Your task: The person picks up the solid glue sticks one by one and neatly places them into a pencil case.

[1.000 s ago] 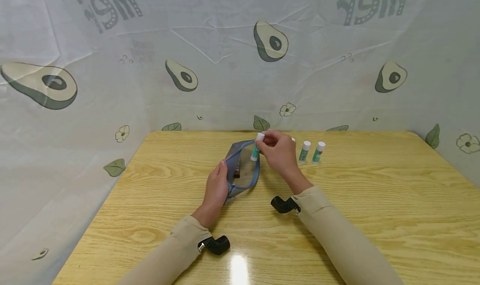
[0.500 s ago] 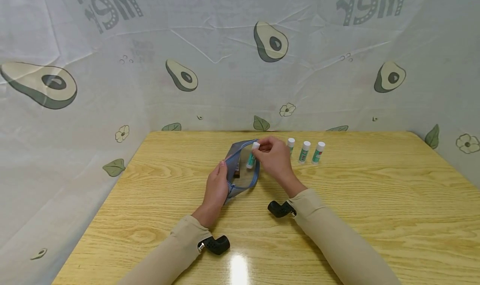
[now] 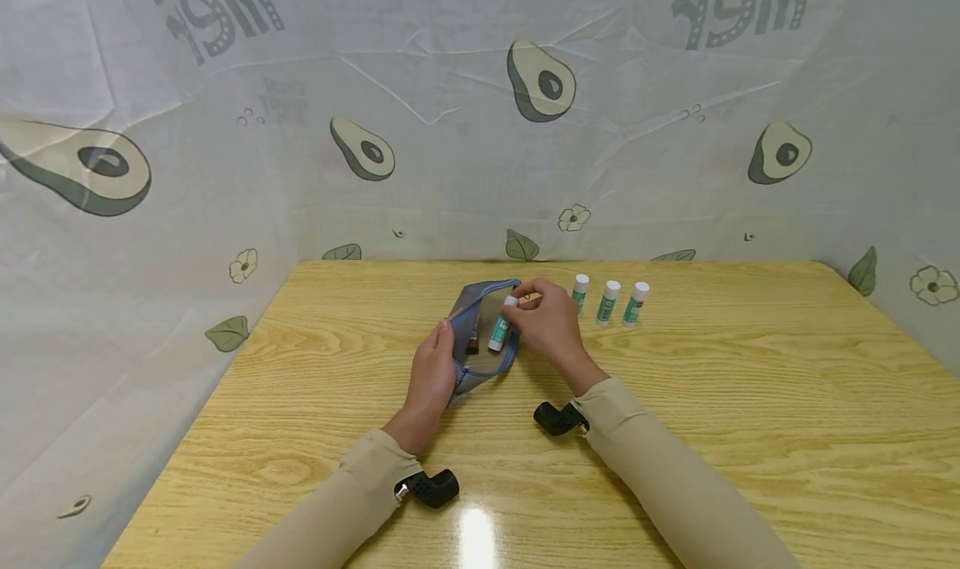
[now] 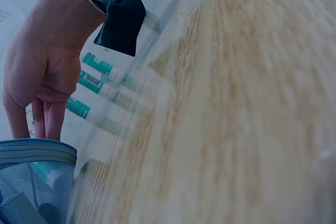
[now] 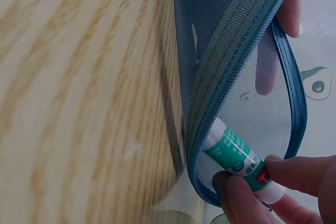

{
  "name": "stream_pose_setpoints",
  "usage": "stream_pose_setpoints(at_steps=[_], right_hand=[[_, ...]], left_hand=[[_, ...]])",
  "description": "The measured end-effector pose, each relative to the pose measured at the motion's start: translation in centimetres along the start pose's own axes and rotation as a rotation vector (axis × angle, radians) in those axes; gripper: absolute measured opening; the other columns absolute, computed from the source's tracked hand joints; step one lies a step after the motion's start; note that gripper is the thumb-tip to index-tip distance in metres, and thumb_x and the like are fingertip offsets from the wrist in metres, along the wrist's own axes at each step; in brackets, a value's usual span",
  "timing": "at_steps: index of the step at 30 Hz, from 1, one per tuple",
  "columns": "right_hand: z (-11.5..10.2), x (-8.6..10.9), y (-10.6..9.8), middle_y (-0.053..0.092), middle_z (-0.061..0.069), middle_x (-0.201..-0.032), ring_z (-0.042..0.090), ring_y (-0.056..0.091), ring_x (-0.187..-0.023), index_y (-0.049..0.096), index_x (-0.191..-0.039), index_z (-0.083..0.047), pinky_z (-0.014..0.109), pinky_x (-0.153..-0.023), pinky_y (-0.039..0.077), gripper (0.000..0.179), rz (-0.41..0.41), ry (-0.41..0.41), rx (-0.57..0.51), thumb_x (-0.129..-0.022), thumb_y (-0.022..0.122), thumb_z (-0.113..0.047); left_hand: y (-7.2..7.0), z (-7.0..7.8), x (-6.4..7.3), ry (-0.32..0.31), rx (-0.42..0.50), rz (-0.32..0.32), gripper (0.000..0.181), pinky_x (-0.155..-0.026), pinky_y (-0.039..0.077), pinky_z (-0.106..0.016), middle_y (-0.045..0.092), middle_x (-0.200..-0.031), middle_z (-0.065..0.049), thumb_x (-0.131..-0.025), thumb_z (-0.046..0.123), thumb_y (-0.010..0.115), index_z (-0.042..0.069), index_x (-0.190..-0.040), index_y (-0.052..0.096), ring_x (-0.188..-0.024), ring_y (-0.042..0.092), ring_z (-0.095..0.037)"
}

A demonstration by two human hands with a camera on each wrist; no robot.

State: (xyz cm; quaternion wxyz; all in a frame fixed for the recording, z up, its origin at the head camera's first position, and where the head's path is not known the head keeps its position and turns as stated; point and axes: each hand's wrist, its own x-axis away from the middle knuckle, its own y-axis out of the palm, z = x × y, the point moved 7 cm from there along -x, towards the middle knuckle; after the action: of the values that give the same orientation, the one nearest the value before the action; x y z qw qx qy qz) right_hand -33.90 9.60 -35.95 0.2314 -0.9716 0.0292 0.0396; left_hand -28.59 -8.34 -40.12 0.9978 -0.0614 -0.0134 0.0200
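Pouch: fine woven mesh. Glue stick: smooth plastic. Tabletop: glossy wood grain. Sleeves: matt cloth.

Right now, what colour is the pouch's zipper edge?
The zipper edge is blue, clearest in the right wrist view.

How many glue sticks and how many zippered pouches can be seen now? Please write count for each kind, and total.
Glue sticks: 4 (1 in the right hand, 3 standing on the table)
Zippered mesh pouch: 1 (in the left hand)
Total: 5
The dark brown item inside the pouch is unclear and not counted.
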Motion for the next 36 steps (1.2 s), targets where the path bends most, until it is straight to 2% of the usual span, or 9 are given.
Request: stream_pose_setpoints(at_steps=[10,17,28,36], right_hand=[[0.1,0.0,0.6,0.075,0.017,-0.096,0.029,0.075,-0.08,0.067,-0.111,-0.006,0.03,-0.065,0.061,0.028,-0.024,0.029,-0.008,-0.088,0.076,-0.018],[0.1,0.0,0.4,0.075,0.017,-0.094,0.029,0.076,-0.078,0.066,-0.116,-0.002,0.031,-0.066,0.062,0.033,-0.03,0.047,-0.027,-0.089,0.075,-0.018],[-0.6,0.0,-0.9,0.076,0.015,-0.095,0.026,0.076,-0.08,0.065,-0.118,-0.004,0.033,-0.071,0.062,0.035,0.02,-0.005,-0.049,-0.089,0.075,-0.023],[-1.0,-0.1,-0.7,0.074,0.019,-0.099,0.037,0.074,-0.086,0.064,-0.118,-0.001,0.048,-0.08,0.061,0.033,0.004,-0.016,-0.144,-0.091,0.072,-0.018]], left_hand=[[-0.5,0.2,0.1,-0.004,-0.028,0.019,0.049,-0.124,0.023,-0.046,0.037,-0.159,0.0,-0.108,0.047,0.026,0.028,-0.148,0.048,-0.151,0.026,-0.021],[-0.3,0.1,0.0,0.0,-0.004,0.007,0.049,-0.124,0.024,-0.045,0.04,-0.157,0.001,-0.108,0.045,0.027,0.026,-0.148,0.047,-0.15,0.028,-0.021],[0.0,0.0,0.1,-0.012,0.001,-0.002,0.048,-0.125,0.023,-0.045,0.036,-0.159,0.0,-0.108,0.046,0.027,0.028,-0.148,0.047,-0.151,0.025,-0.021],[0.0,0.1,0.1,-0.017,0.003,-0.006,0.05,-0.124,0.022,-0.047,0.034,-0.16,-0.001,-0.108,0.046,0.026,0.026,-0.15,0.044,-0.152,0.023,-0.023]])
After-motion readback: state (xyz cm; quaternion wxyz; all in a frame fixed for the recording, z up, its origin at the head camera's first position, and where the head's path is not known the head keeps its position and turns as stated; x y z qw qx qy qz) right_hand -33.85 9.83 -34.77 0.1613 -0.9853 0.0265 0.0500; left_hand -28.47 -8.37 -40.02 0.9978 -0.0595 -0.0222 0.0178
